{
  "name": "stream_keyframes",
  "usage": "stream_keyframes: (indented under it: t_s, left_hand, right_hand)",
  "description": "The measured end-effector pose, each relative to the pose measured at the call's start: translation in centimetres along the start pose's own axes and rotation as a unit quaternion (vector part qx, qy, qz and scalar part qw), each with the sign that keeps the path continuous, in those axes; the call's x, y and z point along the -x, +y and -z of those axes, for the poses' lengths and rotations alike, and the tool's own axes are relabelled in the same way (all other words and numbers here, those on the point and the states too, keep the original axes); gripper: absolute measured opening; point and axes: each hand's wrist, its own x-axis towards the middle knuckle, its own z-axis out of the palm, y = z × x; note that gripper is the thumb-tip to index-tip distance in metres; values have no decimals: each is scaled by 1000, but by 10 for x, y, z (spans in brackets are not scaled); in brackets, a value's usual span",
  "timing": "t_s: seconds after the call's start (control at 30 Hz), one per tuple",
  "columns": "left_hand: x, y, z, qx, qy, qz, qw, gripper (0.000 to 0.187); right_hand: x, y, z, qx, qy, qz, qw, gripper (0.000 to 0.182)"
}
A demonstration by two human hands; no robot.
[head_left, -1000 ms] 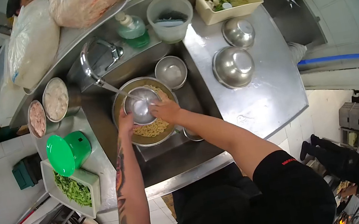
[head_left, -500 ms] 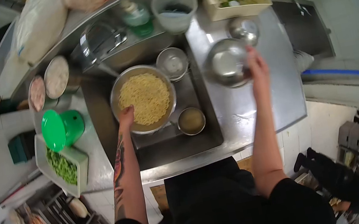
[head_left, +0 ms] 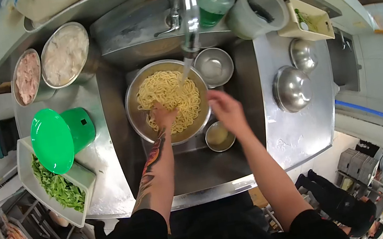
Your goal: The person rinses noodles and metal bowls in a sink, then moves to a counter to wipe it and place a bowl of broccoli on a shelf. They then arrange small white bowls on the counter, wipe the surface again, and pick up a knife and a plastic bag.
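Note:
A large metal bowl [head_left: 135,124] of yellow noodles [head_left: 165,85] sits in the steel sink [head_left: 195,170], below the tap [head_left: 190,22]. Into the noodles reaches my left hand [head_left: 164,117], its fingertips hidden among the strands. My right hand [head_left: 227,109] hovers at the bowl's right rim, fingers stretched out and slightly blurred, with nothing in it. Behind it stands a small metal bowl [head_left: 214,67]. Nearer to me, a small round container [head_left: 219,136] holds something pale yellowish. On the right counter, a metal bowl [head_left: 292,89] lies upside down beside a smaller one [head_left: 303,54].
On the left are a green container [head_left: 54,141], a bin of chopped greens [head_left: 60,186] and two tubs of pale [head_left: 65,54] and pinkish food [head_left: 27,76]. A soap bottle [head_left: 216,2], plastic tub [head_left: 257,10] and cream box [head_left: 307,19] line the back. Other people are below.
My right hand has left the upside-down metal bowl on the right counter and come to the noodle bowl. My left hand has gone from the rim into the noodles. The view has shifted.

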Motion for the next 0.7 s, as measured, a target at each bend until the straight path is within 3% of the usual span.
stream_keyframes:
  t_s: [0.03, 0.1, 0.17, 0.23, 0.27, 0.3, 0.33, 0.43, 0.47, 0.5, 0.57, 0.67, 0.7]
  left_hand:
    - [-5, 1, 5, 2, -2, 7, 1000, 91]
    - [-14, 0, 22, 204, -135, 0, 970, 88]
    - [-3, 8, 62, 214, -145, -31, 965, 85]
    - [4, -3, 71, 220, -158, -64, 961, 82]
    - [6, -16, 69, 185, -57, -94, 977, 78]
    - [6, -26, 64, 147, 44, -124, 980, 75]
    - [2, -35, 46, 145, 44, -122, 981, 75]
    - [-4, -16, 14, 81, 12, -120, 989, 68]
    - [-1, 14, 36, 141, -60, -32, 988, 66]
    - [2, 32, 50, 198, -133, 56, 969, 65]
    - [3, 29, 57, 193, -139, 17, 971, 63]
    - [21, 54, 94, 206, -121, -46, 970, 59]
    - [33, 63, 106, 226, -109, -62, 966, 57]
  right_hand:
    - [-12, 36, -25, 60, -50, -51, 996, 31]
    - [-32, 77, -56, 118, -109, -103, 982, 33]
    - [-56, 96, -75, 237, -63, 30, 969, 44]
    - [-78, 108, -88, 279, -34, 85, 956, 45]
    - [-86, 115, -95, 321, 5, 136, 937, 46]
    - [-90, 132, -104, 300, -9, 80, 951, 45]
    - [-88, 139, -114, 298, -11, 79, 951, 45]
    - [-83, 140, -153, 162, -5, -215, 963, 46]
    - [-86, 129, -154, 162, -3, -217, 963, 46]
    - [-89, 115, -152, 166, -59, -252, 952, 48]
    - [-84, 108, -143, 173, -117, -288, 935, 49]
    - [-74, 99, -137, 103, -137, -243, 955, 52]
    - [-63, 91, -137, 105, -95, -186, 972, 53]
